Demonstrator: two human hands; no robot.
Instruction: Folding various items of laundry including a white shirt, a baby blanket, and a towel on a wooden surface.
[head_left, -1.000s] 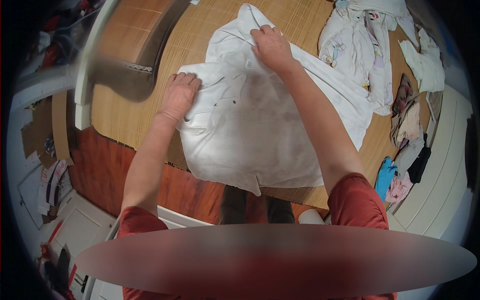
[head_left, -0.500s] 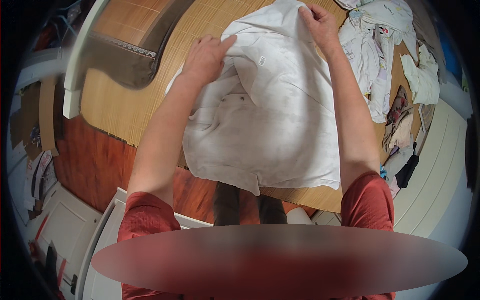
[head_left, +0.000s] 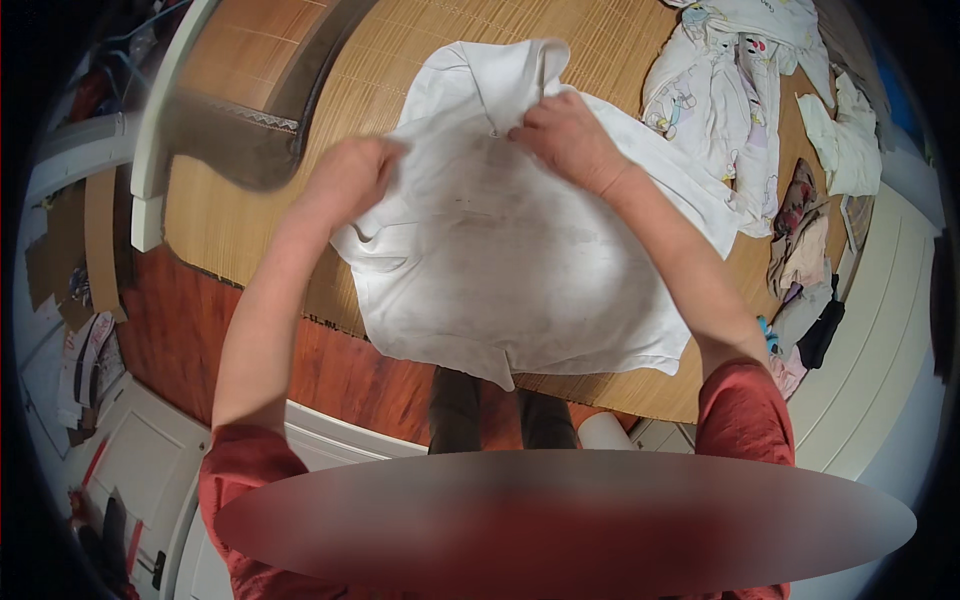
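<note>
White shirt (head_left: 520,260) looks light, limp; best held at the collar (head_left: 500,78). Right hand's (head_left: 575,143) fingers pinch it; can't tell left hand's (head_left: 350,180) (motion blur).

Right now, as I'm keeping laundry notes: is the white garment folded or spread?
Mostly spread: the white garment lies wide across the woven mat, though creased, with folds near the right hand.

the shirt (head_left: 530,270) lies on the mat (head_left: 230,215), left of other clothes (head_left: 700,110).
</note>
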